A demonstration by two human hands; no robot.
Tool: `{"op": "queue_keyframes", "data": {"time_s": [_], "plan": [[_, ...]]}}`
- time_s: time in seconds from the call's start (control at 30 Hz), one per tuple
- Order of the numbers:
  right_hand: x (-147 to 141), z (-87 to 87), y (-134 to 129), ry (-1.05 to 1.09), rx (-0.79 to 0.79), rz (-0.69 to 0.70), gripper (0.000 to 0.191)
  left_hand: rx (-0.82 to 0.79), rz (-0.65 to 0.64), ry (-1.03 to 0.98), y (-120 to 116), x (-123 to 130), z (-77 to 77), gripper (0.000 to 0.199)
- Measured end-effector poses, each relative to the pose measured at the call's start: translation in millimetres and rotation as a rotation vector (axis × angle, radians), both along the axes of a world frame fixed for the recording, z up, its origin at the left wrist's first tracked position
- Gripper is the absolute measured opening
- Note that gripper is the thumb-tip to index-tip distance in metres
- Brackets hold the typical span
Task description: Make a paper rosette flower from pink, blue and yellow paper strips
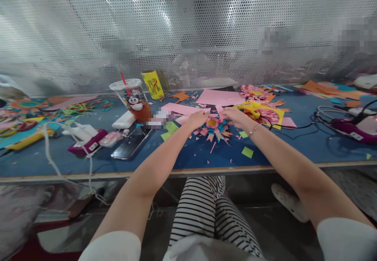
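A layered paper flower (212, 123) with pink and blue petals and a yellow centre lies on the blue table between my hands. My left hand (199, 119) is closed at the flower's left edge, its fingertips on the petals. On the other side my right hand (235, 116) pinches a small pink paper strip (219, 110) at the flower's upper right. Its lower fingers are partly hidden. Just behind lie pink paper sheets (219, 97) and a yellow glue gun (250, 110), close to my right hand.
A drink cup (137, 103) with a red straw stands left, beside a yellow can (153, 85). A phone (131, 145), purple power strips (88, 142) and cables lie around. Green paper pieces (247, 152) and scraps are scattered. Another pink flower (255, 92) sits by the perforated metal screen (188, 29).
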State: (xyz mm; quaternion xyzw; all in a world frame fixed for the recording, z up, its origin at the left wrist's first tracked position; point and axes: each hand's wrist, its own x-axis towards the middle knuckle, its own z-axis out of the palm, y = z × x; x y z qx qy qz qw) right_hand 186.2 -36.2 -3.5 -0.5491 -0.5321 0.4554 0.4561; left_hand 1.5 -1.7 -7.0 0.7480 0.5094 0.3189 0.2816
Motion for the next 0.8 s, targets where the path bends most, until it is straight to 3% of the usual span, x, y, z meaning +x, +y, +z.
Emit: {"op": "queue_keyframes", "data": {"time_s": [0.2, 0.43, 0.6, 0.8], "plan": [[-5, 1.6, -5, 0.055, -0.029, 0.089, 0.024, 0.010, -0.041, -0.180, 9, 1, 0.1, 0.020], [-3, 7.8, -3, 0.067, 0.305, 0.070, 0.020, -0.023, 0.029, -0.331, 19, 1, 0.7, 0.024], [6, 16.2, 2, 0.251, 0.518, -0.011, 0.014, -0.257, 0.144, -0.643, 12, -4, 6.5, 0.045], [11, 20.7, -1, 0.397, 0.655, -0.045, 0.016, -0.340, -0.051, -0.771, 1, 0, 8.3, 0.050]]}}
